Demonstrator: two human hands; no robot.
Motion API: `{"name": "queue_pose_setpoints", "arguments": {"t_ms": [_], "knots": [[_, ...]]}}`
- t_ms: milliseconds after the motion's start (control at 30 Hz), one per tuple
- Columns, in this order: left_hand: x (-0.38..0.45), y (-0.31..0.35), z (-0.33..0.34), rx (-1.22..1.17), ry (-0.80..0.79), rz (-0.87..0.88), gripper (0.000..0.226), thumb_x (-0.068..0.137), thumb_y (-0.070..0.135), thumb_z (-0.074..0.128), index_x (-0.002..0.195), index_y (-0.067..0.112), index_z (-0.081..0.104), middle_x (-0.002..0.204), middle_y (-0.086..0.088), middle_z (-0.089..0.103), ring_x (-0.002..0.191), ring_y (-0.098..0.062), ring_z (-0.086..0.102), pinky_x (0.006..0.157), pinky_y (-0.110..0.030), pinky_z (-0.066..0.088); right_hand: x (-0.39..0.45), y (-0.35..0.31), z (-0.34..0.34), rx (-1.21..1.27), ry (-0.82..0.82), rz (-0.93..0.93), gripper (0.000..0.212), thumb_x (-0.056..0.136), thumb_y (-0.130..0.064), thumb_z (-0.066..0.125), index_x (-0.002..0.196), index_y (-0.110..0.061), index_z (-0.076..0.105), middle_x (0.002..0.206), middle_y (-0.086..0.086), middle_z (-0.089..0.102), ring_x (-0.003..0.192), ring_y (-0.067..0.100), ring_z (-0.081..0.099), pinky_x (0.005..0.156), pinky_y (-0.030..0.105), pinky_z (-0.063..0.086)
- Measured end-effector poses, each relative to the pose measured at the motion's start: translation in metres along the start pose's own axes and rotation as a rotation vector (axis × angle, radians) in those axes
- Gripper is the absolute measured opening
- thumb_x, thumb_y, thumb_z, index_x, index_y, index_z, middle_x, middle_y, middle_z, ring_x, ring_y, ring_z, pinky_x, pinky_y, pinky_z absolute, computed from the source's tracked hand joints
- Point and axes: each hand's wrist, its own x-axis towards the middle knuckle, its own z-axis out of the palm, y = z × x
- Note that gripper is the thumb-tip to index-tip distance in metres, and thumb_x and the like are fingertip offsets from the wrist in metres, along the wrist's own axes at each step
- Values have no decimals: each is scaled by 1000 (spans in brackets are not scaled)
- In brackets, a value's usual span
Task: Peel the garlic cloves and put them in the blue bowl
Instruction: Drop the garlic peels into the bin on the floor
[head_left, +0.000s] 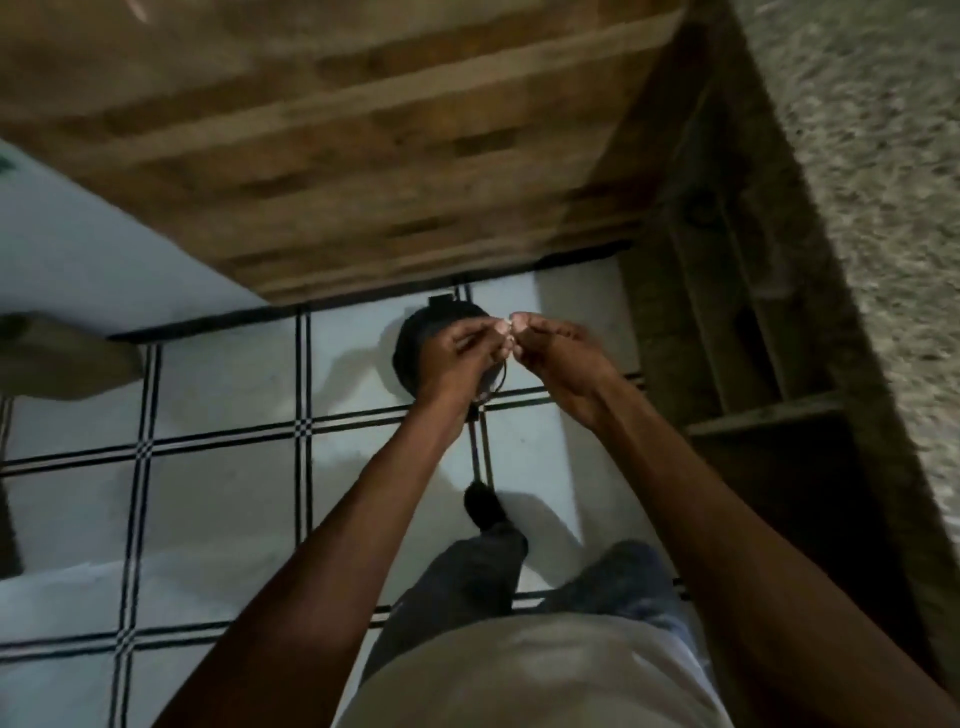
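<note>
A small pale garlic clove (510, 332) sits between the fingertips of both my hands, held out in front of me above the floor. My left hand (457, 358) pinches it from the left with curled fingers. My right hand (561, 358) pinches it from the right. The clove is mostly hidden by my fingers and the picture is blurred. No blue bowl is in view.
A dark round bin (415, 343) stands on the white tiled floor (223, 499) right below my hands. A wooden counter (363, 145) runs along the top, wooden shelving (737, 338) on the right. A tan object (62, 358) lies at the left edge.
</note>
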Motion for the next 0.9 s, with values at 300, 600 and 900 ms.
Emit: {"name": "queue_pose_setpoints", "arguments": {"t_ms": [300, 600, 900], "knots": [[54, -30, -117, -78, 99, -95, 21, 93, 24, 78, 113, 21, 76, 106, -1, 79, 103, -22, 75, 103, -45, 57, 54, 52, 102, -139, -49, 114, 27, 101, -12, 65, 122, 2, 72, 107, 16, 76, 98, 24, 73, 91, 33, 59], [92, -71, -160, -140, 167, -186, 25, 93, 17, 78, 116, 8, 75, 103, -9, 79, 98, -25, 76, 96, -39, 61, 89, 92, 147, -179, -10, 211, 20, 104, -6, 57, 94, -8, 74, 87, 11, 71, 87, 24, 65, 90, 33, 55], [170, -154, -167, -210, 226, -276, 17, 94, 3, 73, 89, 18, 77, 82, 2, 79, 87, -22, 76, 85, -31, 64, 182, 165, 121, -120, 100, 347, 15, 101, 2, 59, 96, -6, 72, 82, 4, 75, 76, 12, 71, 70, 19, 59]]}}
